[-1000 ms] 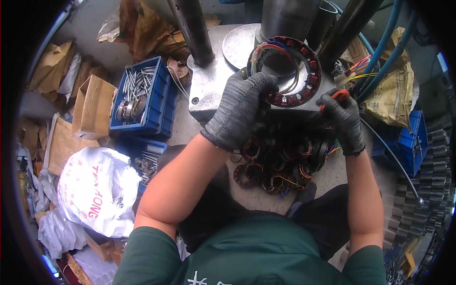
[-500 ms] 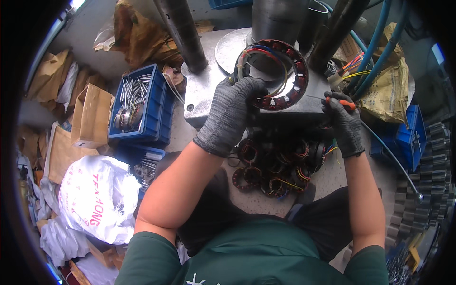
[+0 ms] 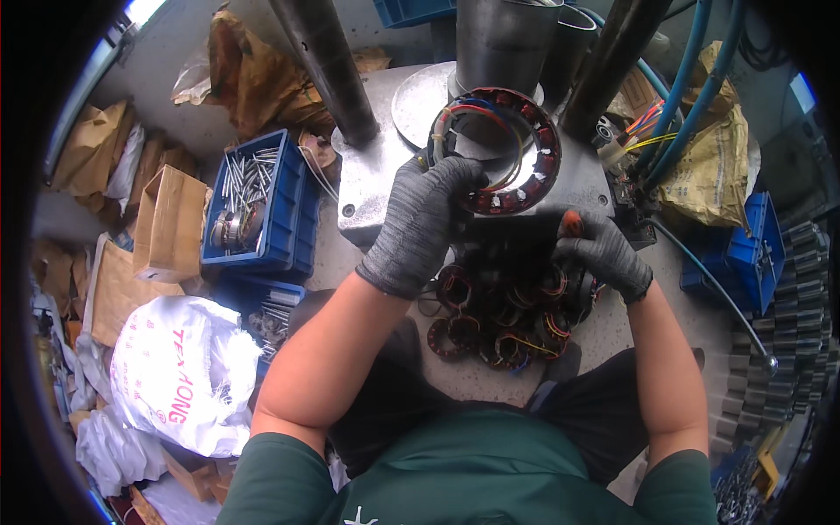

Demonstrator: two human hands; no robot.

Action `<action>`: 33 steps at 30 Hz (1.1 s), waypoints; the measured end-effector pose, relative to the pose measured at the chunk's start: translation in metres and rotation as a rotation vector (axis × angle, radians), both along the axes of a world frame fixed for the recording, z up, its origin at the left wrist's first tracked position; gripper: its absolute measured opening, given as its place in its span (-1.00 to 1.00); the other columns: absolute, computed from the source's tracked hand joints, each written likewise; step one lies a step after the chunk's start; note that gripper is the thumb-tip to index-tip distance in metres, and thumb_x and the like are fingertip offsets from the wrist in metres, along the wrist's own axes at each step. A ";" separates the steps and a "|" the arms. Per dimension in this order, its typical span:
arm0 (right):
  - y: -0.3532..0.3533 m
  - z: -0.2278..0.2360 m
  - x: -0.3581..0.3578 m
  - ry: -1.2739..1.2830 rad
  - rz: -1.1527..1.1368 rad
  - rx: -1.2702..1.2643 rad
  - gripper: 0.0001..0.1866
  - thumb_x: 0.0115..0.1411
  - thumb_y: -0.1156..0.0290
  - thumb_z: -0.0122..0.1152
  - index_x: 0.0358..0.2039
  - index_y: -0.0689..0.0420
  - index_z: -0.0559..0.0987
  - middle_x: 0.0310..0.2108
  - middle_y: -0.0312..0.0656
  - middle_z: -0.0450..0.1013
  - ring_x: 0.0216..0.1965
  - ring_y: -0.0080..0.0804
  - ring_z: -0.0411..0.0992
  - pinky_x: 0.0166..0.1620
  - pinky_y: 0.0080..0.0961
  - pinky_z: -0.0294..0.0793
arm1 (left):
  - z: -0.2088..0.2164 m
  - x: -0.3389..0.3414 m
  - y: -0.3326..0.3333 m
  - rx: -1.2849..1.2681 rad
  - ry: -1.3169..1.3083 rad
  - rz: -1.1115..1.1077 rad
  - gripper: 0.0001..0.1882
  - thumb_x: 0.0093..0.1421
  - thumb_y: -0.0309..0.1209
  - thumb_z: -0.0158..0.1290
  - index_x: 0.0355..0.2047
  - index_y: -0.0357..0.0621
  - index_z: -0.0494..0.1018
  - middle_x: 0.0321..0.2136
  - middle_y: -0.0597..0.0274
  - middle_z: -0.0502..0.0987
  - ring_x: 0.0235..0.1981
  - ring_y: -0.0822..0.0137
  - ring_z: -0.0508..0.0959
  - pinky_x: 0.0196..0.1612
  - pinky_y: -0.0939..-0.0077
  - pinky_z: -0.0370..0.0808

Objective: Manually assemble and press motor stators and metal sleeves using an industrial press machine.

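Note:
My left hand (image 3: 426, 206), in a grey knit glove, is closed on the left side of a motor stator (image 3: 542, 157). That ring has dark red copper windings and red, blue and yellow lead wires running across its opening. It is held up over the metal press table, tilted toward me. My right hand (image 3: 604, 249), gloved alike, is closed round a screwdriver (image 3: 571, 223) with an orange handle, just below and right of the ring. The screwdriver's shaft is not visible now. Several more stators (image 3: 499, 315) lie heaped below, between my legs.
The metal press table (image 3: 372, 188) carries a steel cylinder (image 3: 503, 48) between two posts (image 3: 328, 70). A blue bin (image 3: 293, 210) of metal pins stands left, near a white sack (image 3: 179, 376). At right are blue hoses (image 3: 700, 79), a blue box (image 3: 761, 249) and stacked metal parts (image 3: 787, 332).
My right hand has moved left and down, closer to the stator, and the screwdriver has turned in it. The stator has shifted slightly down and left in view, still in my left hand.

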State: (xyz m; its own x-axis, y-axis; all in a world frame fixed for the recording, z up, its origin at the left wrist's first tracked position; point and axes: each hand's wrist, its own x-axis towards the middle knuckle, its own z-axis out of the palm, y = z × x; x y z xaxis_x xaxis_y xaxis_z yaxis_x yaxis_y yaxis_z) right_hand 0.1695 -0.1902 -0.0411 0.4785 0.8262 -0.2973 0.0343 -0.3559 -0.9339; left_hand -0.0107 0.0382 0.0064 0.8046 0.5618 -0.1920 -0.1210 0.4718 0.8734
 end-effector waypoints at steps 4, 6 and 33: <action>-0.005 0.010 -0.004 0.103 -0.095 0.231 -0.75 0.17 0.55 0.21 -0.11 0.22 0.57 -0.28 -0.25 0.55 -0.41 -0.62 0.52 -0.36 -0.65 0.55 | 0.005 -0.002 -0.003 0.008 -0.026 0.001 -0.83 0.14 -0.45 0.12 -0.34 -0.34 0.57 -0.44 0.16 0.57 -0.39 0.33 0.60 -0.20 0.43 0.58; -0.004 0.016 -0.001 0.036 -0.180 0.319 -0.76 0.16 0.54 0.23 -0.13 0.22 0.57 -0.29 -0.26 0.55 -0.43 -0.63 0.50 -0.36 -0.67 0.53 | 0.007 -0.003 -0.003 0.070 -0.031 -0.018 -0.82 0.16 -0.47 0.08 -0.29 -0.35 0.53 -0.42 0.11 0.58 -0.36 0.27 0.64 -0.16 0.35 0.64; -0.005 0.059 -0.064 0.023 -0.282 0.554 -0.48 0.11 0.37 0.42 0.07 0.24 0.52 -0.22 -0.29 0.57 -0.26 -0.64 0.50 -0.18 -0.63 0.52 | 0.005 0.004 -0.052 0.361 -0.372 -0.335 0.11 0.20 -0.08 0.30 0.50 -0.06 -0.22 0.35 -0.04 0.20 0.35 0.15 0.28 0.30 0.24 0.38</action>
State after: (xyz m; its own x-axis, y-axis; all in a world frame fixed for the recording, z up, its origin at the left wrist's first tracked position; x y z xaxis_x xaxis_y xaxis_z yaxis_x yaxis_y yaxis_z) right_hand 0.1058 -0.1956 0.0176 0.6995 0.7033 0.1267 -0.0129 0.1897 -0.9818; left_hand -0.0070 -0.0136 0.0117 0.9252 0.2447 0.2902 -0.3443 0.2194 0.9129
